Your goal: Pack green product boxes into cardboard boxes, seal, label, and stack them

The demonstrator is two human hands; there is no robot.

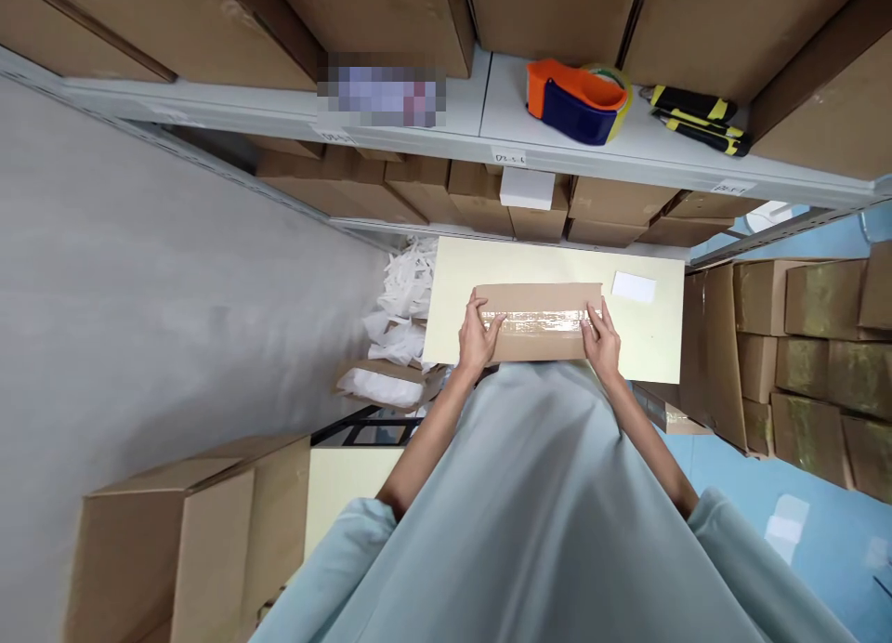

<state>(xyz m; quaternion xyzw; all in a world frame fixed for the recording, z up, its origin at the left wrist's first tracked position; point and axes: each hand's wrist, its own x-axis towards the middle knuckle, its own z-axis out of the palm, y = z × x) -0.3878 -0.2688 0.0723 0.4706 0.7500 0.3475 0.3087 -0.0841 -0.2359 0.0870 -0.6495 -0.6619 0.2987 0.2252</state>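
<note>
A cardboard box [536, 348] lies on the pale yellow table [655, 332], close against my body, with shiny clear tape running along the middle of its top. My left hand [478, 334] grips its left end, thumb on top near the tape and fingers around the edge. On the opposite end, my right hand [602, 339] holds it the same way, thumb resting by the tape. Just beyond the right hand, a white slip of paper [634, 287] lies flat on the table.
On the shelf [460, 113] above are an orange and blue tape dispenser [575, 102] and black and yellow cutters [697, 118]. Stacked cardboard boxes [808, 364] stand at right. White packing material [410, 281] is heaped left of the table. An open carton [188, 522] sits lower left.
</note>
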